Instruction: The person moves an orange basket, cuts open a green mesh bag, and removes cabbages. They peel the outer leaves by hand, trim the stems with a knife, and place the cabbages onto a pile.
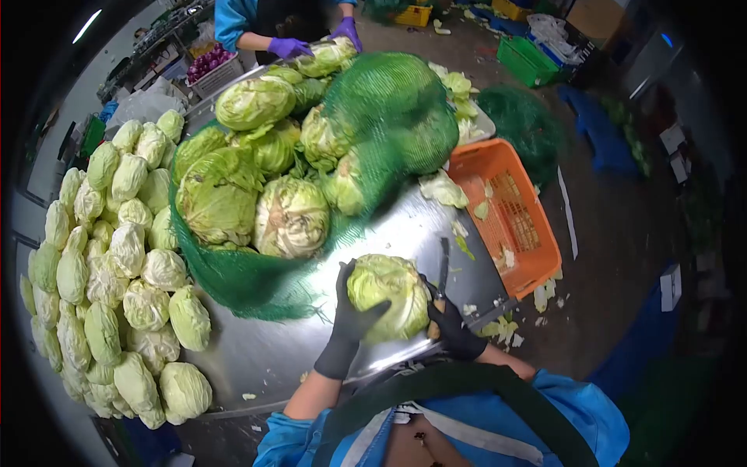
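Note:
A pale green cabbage (389, 296) is held over the near side of the metal table, right in front of my body. Against its left side, my left hand (347, 319) in a dark glove grips it, thumb across the front. Also gloved, my right hand (457, 327) is closed round a knife (444, 268) at the cabbage's right side, with the blade pointing up and away from me. Its fingers are partly hidden. Beyond, a green mesh bag (233, 284) lies spread with several cabbages (292, 218) in and around it.
Trimmed cabbages (128, 253) are piled high on the left. An orange crate (510, 222) with leaf scraps stands at the table's right edge. Across the metal table (264, 358), a co-worker's purple-gloved hands (290, 48) touch another cabbage. Loose leaves litter the floor.

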Demonstrator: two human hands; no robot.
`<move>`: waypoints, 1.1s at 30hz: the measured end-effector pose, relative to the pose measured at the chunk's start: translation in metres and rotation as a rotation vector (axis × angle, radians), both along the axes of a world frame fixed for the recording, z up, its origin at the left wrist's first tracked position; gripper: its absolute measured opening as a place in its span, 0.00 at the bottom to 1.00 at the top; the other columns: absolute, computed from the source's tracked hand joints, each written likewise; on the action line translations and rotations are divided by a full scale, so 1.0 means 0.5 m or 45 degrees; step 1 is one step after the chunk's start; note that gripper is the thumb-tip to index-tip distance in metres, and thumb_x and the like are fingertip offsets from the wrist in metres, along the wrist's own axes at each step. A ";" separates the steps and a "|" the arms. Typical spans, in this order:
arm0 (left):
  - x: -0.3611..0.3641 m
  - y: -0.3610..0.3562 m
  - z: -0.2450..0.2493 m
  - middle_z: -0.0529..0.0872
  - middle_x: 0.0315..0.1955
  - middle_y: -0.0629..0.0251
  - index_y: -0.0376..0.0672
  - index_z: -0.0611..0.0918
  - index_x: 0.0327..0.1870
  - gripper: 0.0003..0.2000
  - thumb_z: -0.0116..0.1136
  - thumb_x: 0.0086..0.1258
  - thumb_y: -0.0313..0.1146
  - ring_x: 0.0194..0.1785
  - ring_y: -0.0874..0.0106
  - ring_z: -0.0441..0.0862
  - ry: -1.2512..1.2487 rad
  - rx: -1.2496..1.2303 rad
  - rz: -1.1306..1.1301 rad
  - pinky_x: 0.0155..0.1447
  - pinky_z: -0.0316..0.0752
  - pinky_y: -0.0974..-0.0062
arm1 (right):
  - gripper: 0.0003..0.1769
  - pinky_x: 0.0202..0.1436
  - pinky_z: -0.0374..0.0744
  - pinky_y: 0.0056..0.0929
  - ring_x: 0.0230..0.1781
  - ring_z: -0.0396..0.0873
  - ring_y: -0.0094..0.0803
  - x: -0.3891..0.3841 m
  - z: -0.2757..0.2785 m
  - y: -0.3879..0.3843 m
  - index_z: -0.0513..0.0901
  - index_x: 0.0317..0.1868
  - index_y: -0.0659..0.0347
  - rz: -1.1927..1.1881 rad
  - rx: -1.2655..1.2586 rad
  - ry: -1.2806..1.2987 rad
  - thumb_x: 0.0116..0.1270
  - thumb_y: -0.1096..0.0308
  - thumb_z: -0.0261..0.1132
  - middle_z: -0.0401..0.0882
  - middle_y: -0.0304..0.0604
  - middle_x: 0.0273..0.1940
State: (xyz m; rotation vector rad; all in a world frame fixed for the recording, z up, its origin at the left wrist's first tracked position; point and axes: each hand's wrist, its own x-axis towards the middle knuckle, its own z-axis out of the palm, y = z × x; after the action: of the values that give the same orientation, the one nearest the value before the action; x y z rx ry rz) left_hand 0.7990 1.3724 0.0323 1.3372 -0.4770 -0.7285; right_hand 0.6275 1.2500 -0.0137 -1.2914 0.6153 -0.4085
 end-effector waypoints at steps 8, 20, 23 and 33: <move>-0.110 -0.093 0.059 0.49 0.69 0.48 0.44 0.56 0.68 0.48 0.74 0.43 0.32 0.70 0.52 0.53 -0.889 0.484 -0.114 0.70 0.55 0.58 | 0.19 0.39 0.76 0.43 0.39 0.78 0.54 -0.091 0.075 -0.143 0.67 0.54 0.55 0.250 -0.381 0.632 0.64 0.63 0.60 0.78 0.57 0.38; -0.163 -0.161 -0.012 0.60 0.59 0.55 0.38 0.62 0.59 0.37 0.70 0.48 0.30 0.63 0.62 0.60 -0.331 0.230 0.563 0.67 0.58 0.67 | 0.15 0.34 0.75 0.52 0.32 0.77 0.57 -0.076 0.066 -0.190 0.63 0.49 0.61 0.732 -0.867 0.528 0.66 0.64 0.54 0.77 0.58 0.34; -0.171 -0.167 -0.021 0.61 0.58 0.55 0.38 0.61 0.59 0.38 0.71 0.47 0.32 0.63 0.61 0.61 -0.756 0.533 0.512 0.66 0.59 0.67 | 0.15 0.32 0.75 0.51 0.31 0.77 0.57 -0.047 0.016 -0.214 0.63 0.49 0.62 0.797 -0.853 0.551 0.65 0.66 0.55 0.77 0.60 0.34; -0.130 -0.164 -0.045 0.63 0.56 0.53 0.36 0.61 0.60 0.38 0.70 0.49 0.32 0.61 0.61 0.63 -0.659 0.474 0.658 0.66 0.60 0.65 | 0.08 0.30 0.75 0.50 0.29 0.77 0.56 0.014 -0.036 -0.215 0.64 0.42 0.64 0.588 -1.055 0.406 0.62 0.74 0.51 0.75 0.60 0.31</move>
State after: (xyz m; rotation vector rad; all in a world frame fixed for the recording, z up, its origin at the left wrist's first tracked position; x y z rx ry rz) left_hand 0.7342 1.2905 0.0097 1.9152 -0.3820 -0.0290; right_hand 0.6344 1.1427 -0.0319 -2.2621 0.3883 -0.0543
